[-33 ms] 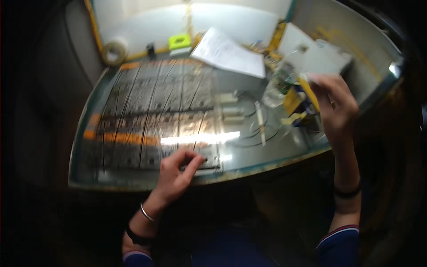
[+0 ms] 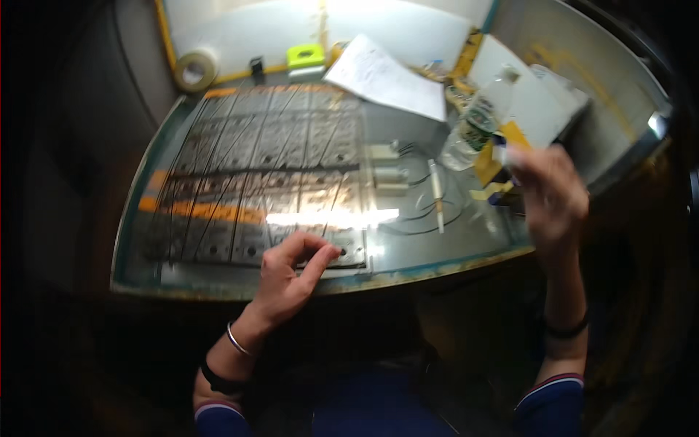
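The left hand [image 2: 291, 273] is rested at the near edge of the desk [image 2: 240, 288], its fingers curled, with thumb and forefinger drawn close together over the lowest tile of a flat panel of grey cells [image 2: 269, 175]; whether anything thin is actually pinched between them cannot be told. The panel is laid across the left and middle of the desk in 3 rows, crossed by fine dark wires and by an orange strip [image 2: 204, 211] near its left side. The right hand [image 2: 550, 193] is raised above the right edge of the desk and is blurred, so the state of its fingers cannot be told, nor whether something is held in it. Just beside it stand a clear plastic bottle [image 2: 473, 124] and some yellow scraps [image 2: 491, 191]. A white pen-like stick [image 2: 437, 193] and loose loops of wire [image 2: 426, 218] are seen between panel and bottle. At the far edge are found a roll of tape [image 2: 194, 69], a lime-green block [image 2: 306, 54] and a sheet of paper [image 2: 386, 76]. By judgement, most cells are already laid and wired, while work at the near row and the loose wires appears unfinished.
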Available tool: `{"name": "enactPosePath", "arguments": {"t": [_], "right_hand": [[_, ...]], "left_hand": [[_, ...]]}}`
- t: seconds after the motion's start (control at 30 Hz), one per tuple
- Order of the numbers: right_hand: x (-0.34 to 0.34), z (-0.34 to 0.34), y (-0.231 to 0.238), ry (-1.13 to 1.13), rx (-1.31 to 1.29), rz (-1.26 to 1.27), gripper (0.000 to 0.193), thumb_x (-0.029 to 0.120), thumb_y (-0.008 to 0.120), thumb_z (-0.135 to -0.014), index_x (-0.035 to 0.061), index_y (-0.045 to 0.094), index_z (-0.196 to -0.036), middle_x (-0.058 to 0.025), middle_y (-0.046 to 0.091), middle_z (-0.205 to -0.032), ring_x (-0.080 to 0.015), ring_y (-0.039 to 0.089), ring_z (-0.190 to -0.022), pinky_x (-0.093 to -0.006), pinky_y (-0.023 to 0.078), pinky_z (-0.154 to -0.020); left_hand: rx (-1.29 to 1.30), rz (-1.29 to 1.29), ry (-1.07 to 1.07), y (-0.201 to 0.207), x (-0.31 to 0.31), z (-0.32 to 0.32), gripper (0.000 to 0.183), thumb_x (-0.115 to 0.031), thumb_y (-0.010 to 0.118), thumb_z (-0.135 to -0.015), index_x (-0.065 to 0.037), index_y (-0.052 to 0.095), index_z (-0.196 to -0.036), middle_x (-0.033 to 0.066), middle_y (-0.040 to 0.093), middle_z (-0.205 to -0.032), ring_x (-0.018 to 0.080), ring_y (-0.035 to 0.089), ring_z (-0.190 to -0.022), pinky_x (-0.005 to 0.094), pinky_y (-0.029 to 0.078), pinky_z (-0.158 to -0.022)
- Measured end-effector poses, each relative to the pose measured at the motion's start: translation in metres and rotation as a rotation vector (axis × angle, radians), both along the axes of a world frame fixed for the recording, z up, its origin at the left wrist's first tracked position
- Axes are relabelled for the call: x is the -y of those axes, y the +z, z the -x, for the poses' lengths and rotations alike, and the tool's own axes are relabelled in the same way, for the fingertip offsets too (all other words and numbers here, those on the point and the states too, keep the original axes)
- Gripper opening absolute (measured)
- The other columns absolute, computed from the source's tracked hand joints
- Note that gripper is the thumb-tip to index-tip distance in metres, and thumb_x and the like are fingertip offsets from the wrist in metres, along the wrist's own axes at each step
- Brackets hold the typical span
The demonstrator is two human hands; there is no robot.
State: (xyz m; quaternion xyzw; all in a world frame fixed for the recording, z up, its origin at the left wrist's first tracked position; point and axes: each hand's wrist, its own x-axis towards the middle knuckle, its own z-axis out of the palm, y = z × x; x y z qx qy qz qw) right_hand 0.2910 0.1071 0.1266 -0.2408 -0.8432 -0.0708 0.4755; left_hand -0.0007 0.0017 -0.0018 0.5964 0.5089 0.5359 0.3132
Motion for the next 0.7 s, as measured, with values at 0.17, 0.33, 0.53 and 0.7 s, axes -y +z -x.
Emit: {"name": "enactPosePath", "arguments": {"t": [0.17,0.33,0.53,0.7], "right_hand": [[0.036,0.017,-0.095,0.142,0.109,0.181,0.037,-0.010,0.069,-0.071,0.0037,0.070,-0.105,-0.0120,0.064,-0.091,-0.0262,0.063,-0.084,-0.0339,0.052,-0.071],[0.034,0.050,-0.116,0.242,0.069,0.219,0.040,-0.008,0.068,-0.067,0.0035,0.068,-0.105,-0.0120,0.062,-0.100,-0.0276,0.062,-0.088,-0.0354,0.052,-0.074],[0.026,0.075,-0.128,0.290,0.262,0.225,0.040,0.001,0.068,-0.066,0.0012,0.065,-0.105,-0.0073,0.061,-0.098,-0.0256,0.059,-0.093,-0.0367,0.049,-0.080],[0.026,0.078,-0.132,0.309,0.266,0.352,0.029,0.003,0.070,-0.073,0.0033,0.067,-0.102,-0.0030,0.062,-0.093,-0.0232,0.057,-0.082,-0.0349,0.046,-0.072]], "left_hand": [[-0.308,-0.322,-0.008,0.008,0.003,0.001,0.007,-0.003,0.066,-0.086,-0.001,0.065,-0.092,0.0121,0.070,-0.092,0.0240,0.069,-0.086,0.0314,0.054,-0.076],[-0.584,-0.259,-0.075,0.000,0.005,-0.004,0.015,-0.002,0.062,-0.088,0.000,0.060,-0.103,0.0150,0.068,-0.107,0.0301,0.065,-0.104,0.0421,0.052,-0.092],[-0.610,-0.245,-0.044,-0.003,0.000,-0.007,0.018,0.000,0.062,-0.086,-0.001,0.061,-0.104,0.0139,0.068,-0.106,0.0312,0.064,-0.106,0.0443,0.052,-0.093],[-0.650,-0.283,0.008,-0.005,-0.002,-0.013,0.017,-0.002,0.064,-0.084,0.002,0.060,-0.100,0.0147,0.067,-0.097,0.0313,0.066,-0.098,0.0437,0.053,-0.090]]}}
